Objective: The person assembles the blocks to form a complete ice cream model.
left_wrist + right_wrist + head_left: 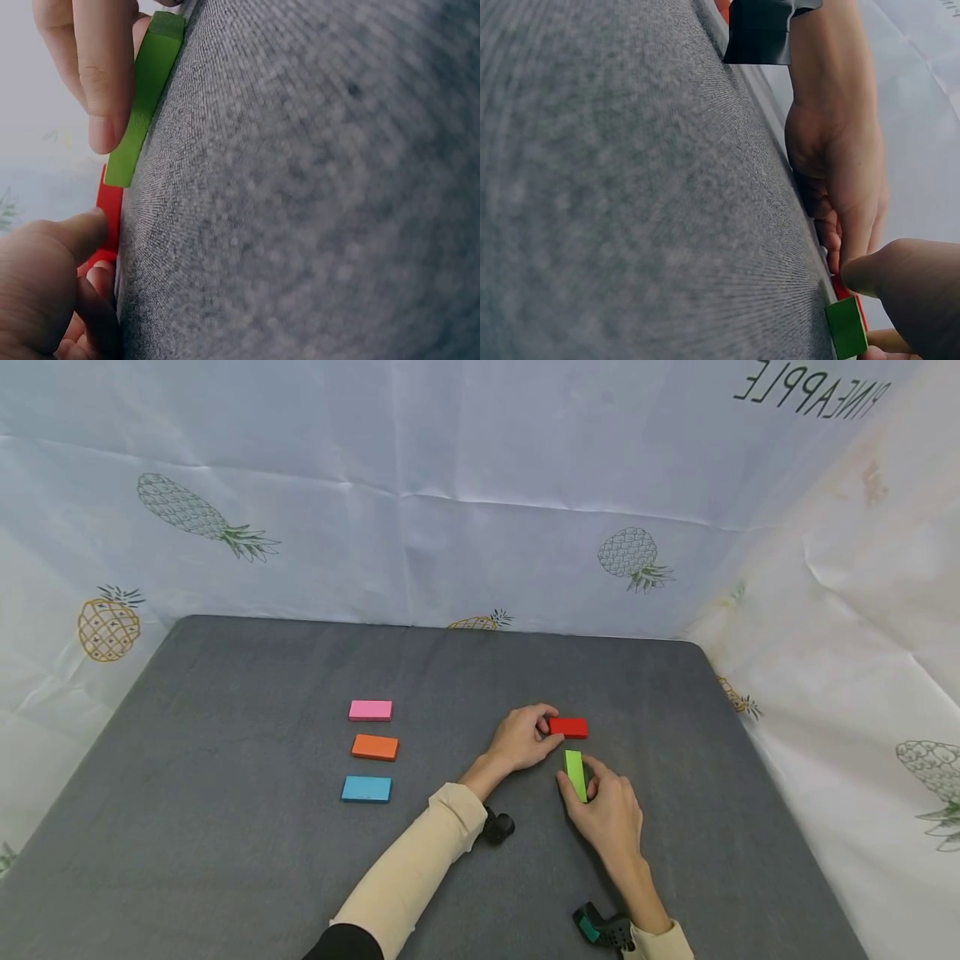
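1. The left hand [519,739] pinches the left end of the red block [572,728] between thumb and index finger.
2. The right hand [612,814] pinches the green block [574,772] by its long sides, just nearer the person than the red one.
3. The left forearm slants in from lower left; the right wrist angles up-left, low over the gray tabletop [262,843].
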The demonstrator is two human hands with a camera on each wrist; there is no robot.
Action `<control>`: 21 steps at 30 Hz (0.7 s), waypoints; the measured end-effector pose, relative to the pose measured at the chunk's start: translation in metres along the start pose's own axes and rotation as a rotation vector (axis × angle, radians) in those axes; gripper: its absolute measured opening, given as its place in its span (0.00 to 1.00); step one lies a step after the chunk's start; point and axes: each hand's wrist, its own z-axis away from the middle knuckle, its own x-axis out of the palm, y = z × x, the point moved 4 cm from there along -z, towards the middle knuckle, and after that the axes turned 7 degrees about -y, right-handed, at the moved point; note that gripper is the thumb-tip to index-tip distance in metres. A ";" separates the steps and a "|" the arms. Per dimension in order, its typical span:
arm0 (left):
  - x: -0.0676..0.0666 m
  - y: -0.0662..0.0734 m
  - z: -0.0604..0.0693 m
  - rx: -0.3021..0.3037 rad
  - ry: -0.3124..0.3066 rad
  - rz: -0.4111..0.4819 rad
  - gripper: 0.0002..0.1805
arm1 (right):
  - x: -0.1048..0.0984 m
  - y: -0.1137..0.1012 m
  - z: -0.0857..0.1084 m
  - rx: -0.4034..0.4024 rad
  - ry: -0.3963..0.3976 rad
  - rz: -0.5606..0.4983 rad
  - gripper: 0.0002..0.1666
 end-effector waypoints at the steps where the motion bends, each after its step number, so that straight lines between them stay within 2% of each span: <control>1: 0.000 0.000 0.000 0.000 0.001 -0.003 0.21 | 0.000 0.000 0.000 0.003 -0.004 0.000 0.28; 7: 0.000 0.001 0.001 0.005 0.015 -0.017 0.19 | 0.000 0.001 -0.001 0.032 -0.032 0.002 0.28; 13: 0.001 0.001 0.000 0.012 0.019 -0.023 0.21 | 0.001 0.001 -0.001 0.030 -0.033 -0.007 0.27; 21: 0.004 0.001 -0.001 -0.003 0.018 -0.090 0.22 | 0.000 0.001 0.000 0.015 -0.029 -0.013 0.28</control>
